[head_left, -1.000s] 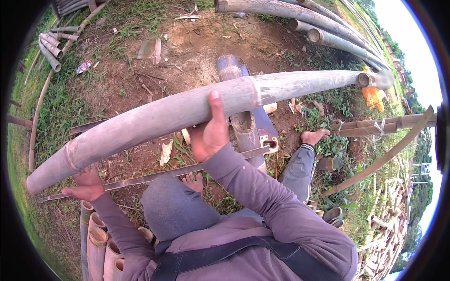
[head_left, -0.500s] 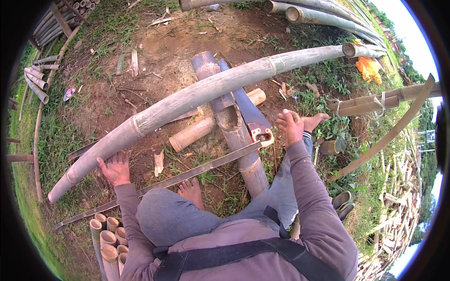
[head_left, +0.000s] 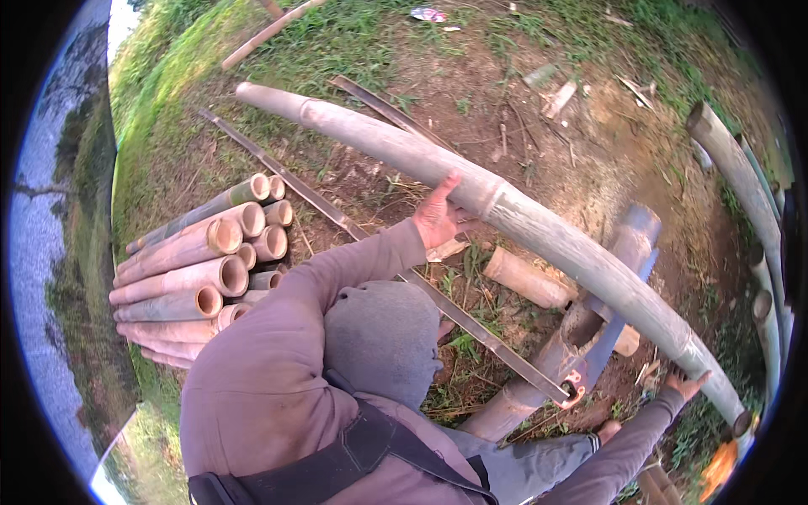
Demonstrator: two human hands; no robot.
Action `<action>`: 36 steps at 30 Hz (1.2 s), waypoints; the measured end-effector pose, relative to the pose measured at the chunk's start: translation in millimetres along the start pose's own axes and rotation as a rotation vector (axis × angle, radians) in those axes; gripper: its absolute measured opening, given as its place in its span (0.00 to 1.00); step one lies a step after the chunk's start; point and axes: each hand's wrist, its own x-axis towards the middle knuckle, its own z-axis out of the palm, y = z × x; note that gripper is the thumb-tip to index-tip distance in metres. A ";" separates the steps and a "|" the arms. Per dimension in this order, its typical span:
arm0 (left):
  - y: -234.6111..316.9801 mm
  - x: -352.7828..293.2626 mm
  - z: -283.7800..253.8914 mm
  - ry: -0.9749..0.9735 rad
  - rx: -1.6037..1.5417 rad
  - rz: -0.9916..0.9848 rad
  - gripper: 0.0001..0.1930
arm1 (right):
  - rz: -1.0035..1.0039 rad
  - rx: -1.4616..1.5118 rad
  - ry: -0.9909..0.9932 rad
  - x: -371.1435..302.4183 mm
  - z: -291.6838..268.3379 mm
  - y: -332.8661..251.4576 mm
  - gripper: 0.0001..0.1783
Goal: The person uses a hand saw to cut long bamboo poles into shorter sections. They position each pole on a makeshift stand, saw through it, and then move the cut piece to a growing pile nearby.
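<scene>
A long, curved grey-green bamboo pole [head_left: 564,231] lies crosswise in front of me, over a thick notched bamboo post [head_left: 513,396]. My left hand [head_left: 439,217] grips its near side close to a joint, the fingers partly hidden beneath. Toward the pole's right end, my right hand [head_left: 688,383] is closed on it, fingers against its side. A handsaw with a blue blade [head_left: 608,345] rests by the post, passing under the pole. Near the saw handle [head_left: 575,389] ends a long, narrow split-bamboo strip [head_left: 471,324].
Stacked cut bamboo tubes [head_left: 189,282] lie at the left. A short bamboo piece [head_left: 530,278] lies under the pole beside the post. More long poles [head_left: 745,185] stand at the right edge, with an orange bag [head_left: 718,467] below them. Wood scraps [head_left: 560,99] litter the dirt.
My view has swung left, bringing the tube stack fully in. My right hand, earlier apart from the pole, now holds it near its right end. My left hand now grips the pole.
</scene>
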 end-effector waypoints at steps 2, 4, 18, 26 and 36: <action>-0.8 1.9 6.8 0.015 0.022 0.063 0.53 | -0.141 -0.038 -0.025 45.3 -14.3 -10.7 0.54; 0.9 -11.8 8.8 0.108 0.003 0.108 0.51 | -0.190 -0.047 0.060 57.0 3.2 -3.2 0.50; 218.4 -23.0 -91.7 0.565 -0.025 0.600 0.46 | 0.018 0.085 -0.236 -205.3 130.8 131.0 0.37; 158.6 -41.9 -102.7 0.488 0.040 0.505 0.65 | 0.489 0.102 -0.488 -391.3 207.3 289.4 0.42; 109.4 17.0 -70.4 0.394 0.018 0.374 0.48 | 0.152 -0.732 -0.797 -354.5 92.4 299.5 0.28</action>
